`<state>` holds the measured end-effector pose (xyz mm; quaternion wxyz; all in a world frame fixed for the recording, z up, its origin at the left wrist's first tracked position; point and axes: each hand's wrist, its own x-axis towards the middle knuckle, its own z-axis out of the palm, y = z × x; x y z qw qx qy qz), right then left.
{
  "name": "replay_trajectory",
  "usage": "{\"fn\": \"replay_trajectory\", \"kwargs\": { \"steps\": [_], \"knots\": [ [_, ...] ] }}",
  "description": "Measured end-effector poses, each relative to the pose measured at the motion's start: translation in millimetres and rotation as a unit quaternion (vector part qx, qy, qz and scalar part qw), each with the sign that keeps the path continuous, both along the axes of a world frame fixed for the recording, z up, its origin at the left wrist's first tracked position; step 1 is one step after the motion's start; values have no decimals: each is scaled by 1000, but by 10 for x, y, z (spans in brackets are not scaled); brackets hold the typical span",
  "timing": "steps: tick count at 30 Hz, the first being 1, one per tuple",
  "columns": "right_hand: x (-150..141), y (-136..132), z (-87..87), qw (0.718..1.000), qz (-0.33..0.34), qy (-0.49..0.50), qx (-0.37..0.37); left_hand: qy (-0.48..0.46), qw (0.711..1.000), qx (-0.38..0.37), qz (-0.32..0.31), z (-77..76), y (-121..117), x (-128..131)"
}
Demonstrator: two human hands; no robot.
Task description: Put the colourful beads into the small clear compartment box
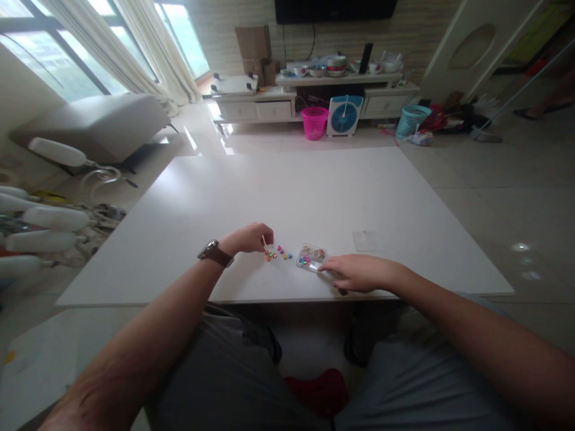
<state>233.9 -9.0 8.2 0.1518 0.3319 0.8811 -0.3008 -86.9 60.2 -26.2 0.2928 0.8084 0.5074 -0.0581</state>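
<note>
Small bright flower-like pieces (271, 255) in orange, green, pink, yellow and blue lie loose on the white table. My left hand (254, 237), with a watch on its wrist, is over the left end of this group. Its fingers bend down in a pinch near the orange pieces; what they hold is too small to make out. A clear divided box (311, 257) stands to the right, with colourful pieces in one compartment and gold-toned bits in others. My right hand (353, 272) rests beside it, index finger stretched to the box's near right corner, other fingers partly hidden.
A clear flat lid-like sheet (366, 240) lies on the table (278, 191) beyond my right hand. A small dark object (342, 292) is under that hand near the front edge. Past the table stand a pink basket (314, 123) and a blue fan (344, 116).
</note>
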Motion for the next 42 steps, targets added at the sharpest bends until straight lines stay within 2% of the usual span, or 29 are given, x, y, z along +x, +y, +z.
{"fn": "replay_trajectory", "kwargs": {
  "steps": [10,16,23,32,42],
  "knots": [
    [7,-2,-11,1000,12,2,-4,11,999,-35,29,-71,66,-51],
    [6,-5,-24,1000,10,2,0,4,995,-93,43,-85,81,-68],
    [0,-6,-6,1000,6,-2,-1,4,993,-101,53,-60,70,-47],
    [-7,-2,-22,1000,7,10,-4,-2,992,-109,69,-144,96,-22],
    [-15,-3,-24,1000,3,16,-4,18,990,-112,84,-104,77,34]
  ]
}}
